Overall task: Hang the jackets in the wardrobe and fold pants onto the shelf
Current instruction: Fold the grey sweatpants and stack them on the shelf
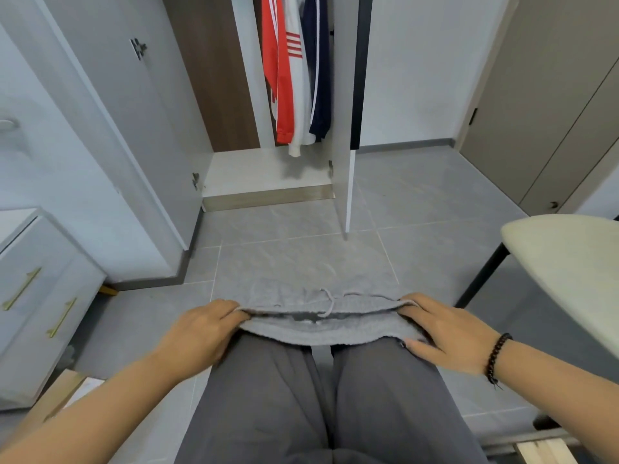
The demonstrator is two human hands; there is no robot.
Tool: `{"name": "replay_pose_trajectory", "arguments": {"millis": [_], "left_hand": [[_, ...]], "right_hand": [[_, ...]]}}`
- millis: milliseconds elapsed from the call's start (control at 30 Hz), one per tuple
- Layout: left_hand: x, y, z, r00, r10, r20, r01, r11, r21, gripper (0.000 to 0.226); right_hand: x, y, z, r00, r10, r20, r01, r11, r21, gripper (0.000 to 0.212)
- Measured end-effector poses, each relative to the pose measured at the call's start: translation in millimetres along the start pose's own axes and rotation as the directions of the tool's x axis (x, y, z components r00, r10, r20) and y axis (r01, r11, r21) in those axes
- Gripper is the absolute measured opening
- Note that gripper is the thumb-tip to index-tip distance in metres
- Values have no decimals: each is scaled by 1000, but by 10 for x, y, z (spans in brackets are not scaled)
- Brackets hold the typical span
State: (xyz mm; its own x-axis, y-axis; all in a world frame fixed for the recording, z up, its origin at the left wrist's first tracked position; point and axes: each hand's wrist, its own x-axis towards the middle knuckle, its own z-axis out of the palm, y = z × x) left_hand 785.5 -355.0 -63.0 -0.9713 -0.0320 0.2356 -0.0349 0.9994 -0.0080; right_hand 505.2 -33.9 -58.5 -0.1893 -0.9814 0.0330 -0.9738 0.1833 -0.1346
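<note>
A pair of grey pants with a drawstring hangs in front of my legs, held up by its waistband. My left hand grips the waistband's left end and my right hand, with a dark bead bracelet on the wrist, grips its right end. Straight ahead stands the open wardrobe, its bare bottom shelf pale. Inside it hang a red jacket, a white jacket with red stripes and a navy jacket.
The wardrobe's doors stand open on both sides. A white drawer unit with brass handles is at the left. A padded board on black legs juts in from the right. Grey tiled floor lies between me and the wardrobe.
</note>
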Motion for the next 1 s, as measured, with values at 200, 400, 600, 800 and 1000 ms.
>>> {"name": "replay_pose_trajectory", "arguments": {"millis": [200, 400, 600, 800, 1000], "left_hand": [[863, -567, -275, 993, -115, 7, 115, 993, 0, 12], [1461, -831, -877, 983, -105, 149, 84, 987, 137, 24], [1782, -697, -1141, 639, -605, -475, 437, 794, -423, 10], [1991, -74, -1404, 169, -726, -667, 114, 686, -719, 14], [1653, -510, -290, 920, -333, -206, 326, 943, -65, 10]], "right_hand": [[1060, 456, -774, 970, 228, 89, -207, 958, -200, 17], [1629, 634, -1484, 894, 407, 189, -331, 882, -336, 14], [1907, 582, -2201, 812, 540, -222, -515, 841, 164, 23], [1920, -91, -2179, 563, 392, -728, 17, 875, 484, 3], [2053, 359, -1312, 849, 502, -164, -498, 864, 67, 17]]}}
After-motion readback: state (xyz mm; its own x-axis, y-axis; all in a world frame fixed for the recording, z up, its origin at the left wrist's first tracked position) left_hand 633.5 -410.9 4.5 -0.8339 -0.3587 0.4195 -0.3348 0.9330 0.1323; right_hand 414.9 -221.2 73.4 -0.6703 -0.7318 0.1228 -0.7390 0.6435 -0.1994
